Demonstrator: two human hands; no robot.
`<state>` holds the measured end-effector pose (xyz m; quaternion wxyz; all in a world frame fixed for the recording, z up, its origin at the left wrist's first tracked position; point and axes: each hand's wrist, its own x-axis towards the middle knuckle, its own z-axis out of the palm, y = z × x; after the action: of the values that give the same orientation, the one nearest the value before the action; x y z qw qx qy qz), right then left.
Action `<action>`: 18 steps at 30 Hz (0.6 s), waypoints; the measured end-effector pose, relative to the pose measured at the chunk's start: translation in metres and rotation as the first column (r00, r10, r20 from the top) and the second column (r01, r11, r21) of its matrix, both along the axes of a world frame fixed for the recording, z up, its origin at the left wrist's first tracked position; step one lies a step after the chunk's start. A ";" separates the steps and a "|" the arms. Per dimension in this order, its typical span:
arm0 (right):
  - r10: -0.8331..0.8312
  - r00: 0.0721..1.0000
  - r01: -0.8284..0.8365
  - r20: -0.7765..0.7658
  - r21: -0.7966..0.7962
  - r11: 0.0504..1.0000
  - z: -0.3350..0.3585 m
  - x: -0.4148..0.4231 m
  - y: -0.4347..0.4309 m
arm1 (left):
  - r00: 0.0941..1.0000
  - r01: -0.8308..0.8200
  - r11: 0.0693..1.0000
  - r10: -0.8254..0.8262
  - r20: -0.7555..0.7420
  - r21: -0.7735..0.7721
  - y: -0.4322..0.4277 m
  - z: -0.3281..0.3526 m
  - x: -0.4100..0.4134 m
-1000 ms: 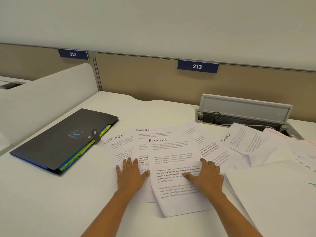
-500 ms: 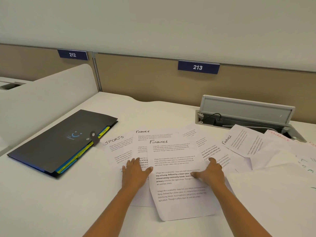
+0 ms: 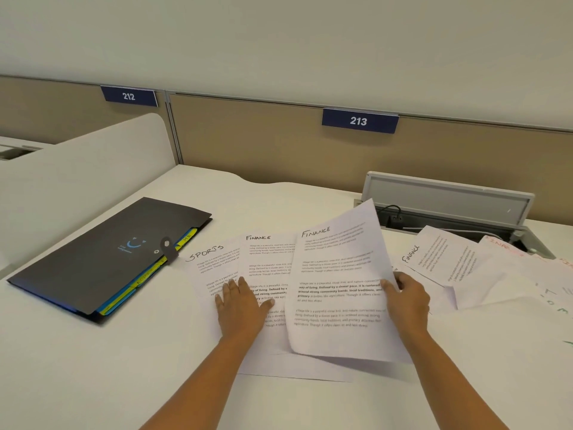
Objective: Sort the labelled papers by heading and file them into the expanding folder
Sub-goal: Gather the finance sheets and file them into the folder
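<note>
White desk (image 3: 93,367), folder (image 3: 102,256) left, cable box (image 3: 446,197) behind, left fingers (image 3: 232,290) flat on sheets (image 3: 266,262), right fingers (image 3: 405,280) pinching raised Finance sheet (image 3: 338,274)

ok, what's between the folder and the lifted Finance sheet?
Head view: the Sports sheet and a second Finance sheet, both flat under the left hand.

Bright, even, diffuse light from above; no hard glare. Surface of white table (image 3: 93,367) reads pale cream with slight greenish cast. Soft grey shadow lies under near edge of lifted white printed sheet headed FINANCE (image 3: 338,290). Faint sheen on dark grey expanding folder (image 3: 102,259). Wide-angle bend curves top line of beige partition (image 3: 248,144). Small print soft; handwritten headings legible. Washed-out, slightly smeared look on loose white papers at right edge (image 3: 496,283).
</note>
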<state>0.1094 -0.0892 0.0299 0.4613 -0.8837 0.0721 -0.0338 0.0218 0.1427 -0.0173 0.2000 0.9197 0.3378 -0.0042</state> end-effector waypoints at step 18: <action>-0.011 1.000 0.010 0.002 0.239 0.971 -0.009 0.006 -0.010 | 0.977 -0.210 0.968 0.202 -0.073 -0.134 0.014 0.025 0.023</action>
<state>0.1150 -0.0993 0.0205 0.5645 -0.8211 0.0793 -0.0288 0.0448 0.1571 0.0077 0.2539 0.8626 0.4362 -0.0345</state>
